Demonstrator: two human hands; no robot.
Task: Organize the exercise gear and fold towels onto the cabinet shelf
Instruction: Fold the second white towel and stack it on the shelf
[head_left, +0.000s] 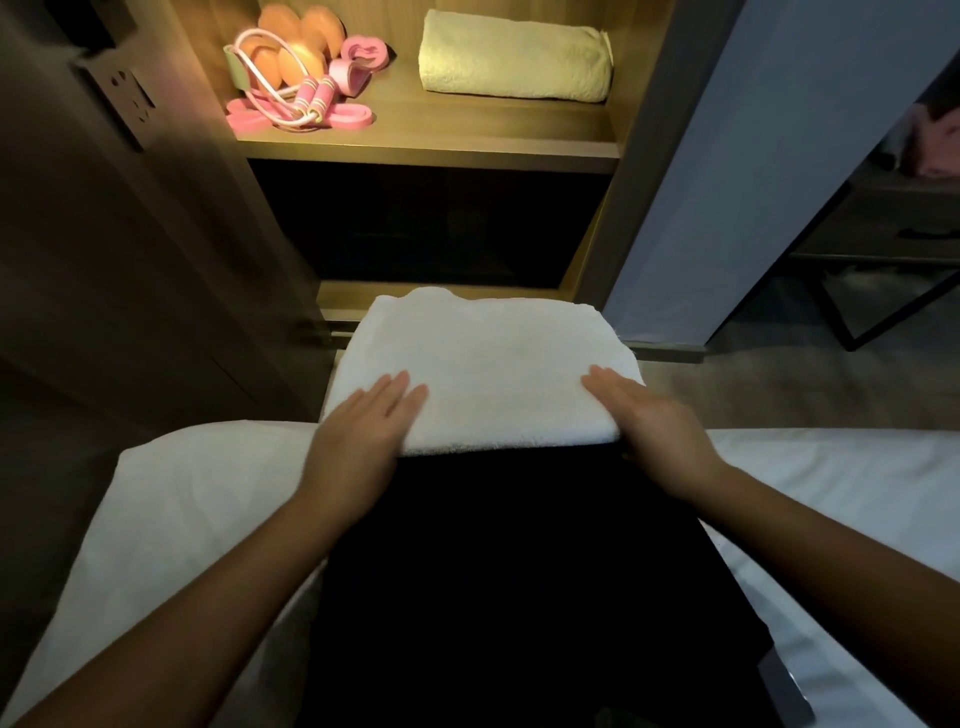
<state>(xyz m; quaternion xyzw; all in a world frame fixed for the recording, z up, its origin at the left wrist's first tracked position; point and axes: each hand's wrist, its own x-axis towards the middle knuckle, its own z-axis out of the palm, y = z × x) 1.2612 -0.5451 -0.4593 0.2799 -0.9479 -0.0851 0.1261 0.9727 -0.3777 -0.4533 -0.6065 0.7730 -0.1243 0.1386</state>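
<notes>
While the towel (488, 364) lies flat, left hand (358, 431) and right hand (654, 415) rest straight fingers (400, 387) on it.

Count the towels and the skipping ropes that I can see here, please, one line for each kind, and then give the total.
Towels: 2, the folded towel on the shelf and the white towel in front of the cabinet.
Skipping ropes: 1, the pink-handled rope on the shelf.
Total: 3
</notes>
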